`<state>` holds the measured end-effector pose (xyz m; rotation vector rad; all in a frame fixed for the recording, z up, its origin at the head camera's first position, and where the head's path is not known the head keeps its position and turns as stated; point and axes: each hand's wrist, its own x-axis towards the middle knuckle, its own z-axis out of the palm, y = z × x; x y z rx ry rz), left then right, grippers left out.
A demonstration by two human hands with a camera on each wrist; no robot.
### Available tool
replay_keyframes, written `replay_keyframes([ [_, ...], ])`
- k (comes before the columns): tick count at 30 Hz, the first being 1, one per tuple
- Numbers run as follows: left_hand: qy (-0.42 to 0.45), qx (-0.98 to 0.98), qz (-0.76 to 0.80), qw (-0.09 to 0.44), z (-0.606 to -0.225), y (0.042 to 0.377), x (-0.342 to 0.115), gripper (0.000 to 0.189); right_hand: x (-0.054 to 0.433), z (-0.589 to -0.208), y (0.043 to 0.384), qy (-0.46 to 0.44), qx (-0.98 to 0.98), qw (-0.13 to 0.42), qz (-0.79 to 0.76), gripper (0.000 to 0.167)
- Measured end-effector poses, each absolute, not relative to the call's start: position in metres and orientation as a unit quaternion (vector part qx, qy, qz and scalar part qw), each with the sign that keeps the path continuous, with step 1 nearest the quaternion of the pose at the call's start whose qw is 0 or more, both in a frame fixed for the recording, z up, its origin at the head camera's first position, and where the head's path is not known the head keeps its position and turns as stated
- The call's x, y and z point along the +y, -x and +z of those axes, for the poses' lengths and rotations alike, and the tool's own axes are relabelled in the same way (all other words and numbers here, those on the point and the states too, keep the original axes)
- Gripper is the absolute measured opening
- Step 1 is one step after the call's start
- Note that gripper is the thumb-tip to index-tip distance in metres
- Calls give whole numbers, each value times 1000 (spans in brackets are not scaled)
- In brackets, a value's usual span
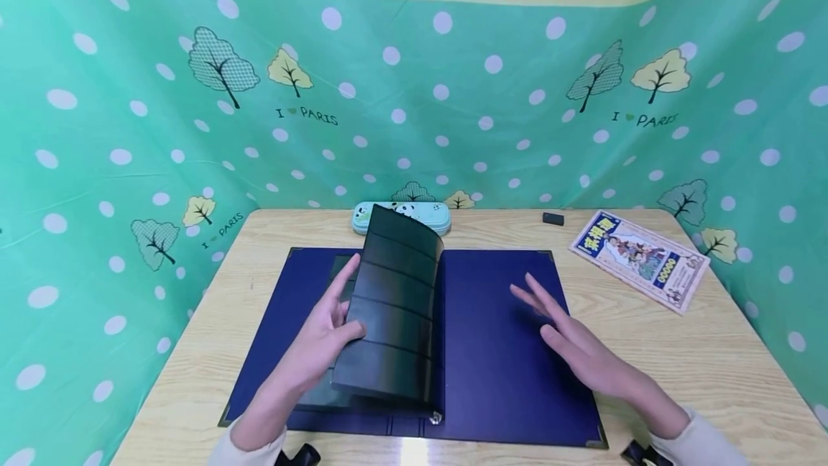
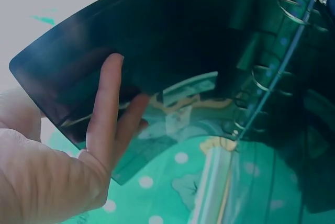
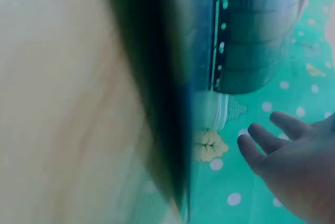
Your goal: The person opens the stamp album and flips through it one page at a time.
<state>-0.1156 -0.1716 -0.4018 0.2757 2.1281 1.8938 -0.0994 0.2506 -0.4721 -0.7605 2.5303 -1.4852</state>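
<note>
A dark blue ring binder (image 1: 498, 351) lies spread on the table. Its black pocket pages (image 1: 391, 308) are lifted from the left side and curve upward. My left hand (image 1: 321, 342) holds them by their outer edge, thumb on one face and fingers on the other. The left wrist view shows fingers against the dark sheets (image 2: 183, 35) and metal rings (image 2: 261, 77) along the spine. My right hand (image 1: 585, 354) hovers over the bare right cover, its fingers extended and holding nothing. In the right wrist view, that hand (image 3: 298, 156) is apart from the pages (image 3: 251, 35).
Behind the binder lies a light blue panda pencil case (image 1: 440, 216), partly hidden by the pages. A small black object (image 1: 553, 218) and a pink-and-blue illustrated booklet (image 1: 640, 259) lie at the back right. A green dotted cloth (image 1: 491, 92) hangs around the wooden table (image 1: 194, 372).
</note>
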Motion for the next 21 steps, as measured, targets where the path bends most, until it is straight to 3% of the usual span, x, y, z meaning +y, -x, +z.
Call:
replay_keyframes([
  [8, -73, 691, 698, 173, -417, 118, -190, 104, 267, -485, 107, 213, 872, 84, -432, 92],
  [13, -109, 648, 725, 206, -424, 121, -198, 102, 273, -493, 106, 221, 894, 110, -373, 116],
  [21, -141, 609, 757, 192, -432, 119, -190, 100, 272, -492, 104, 225, 904, 144, -335, 132],
])
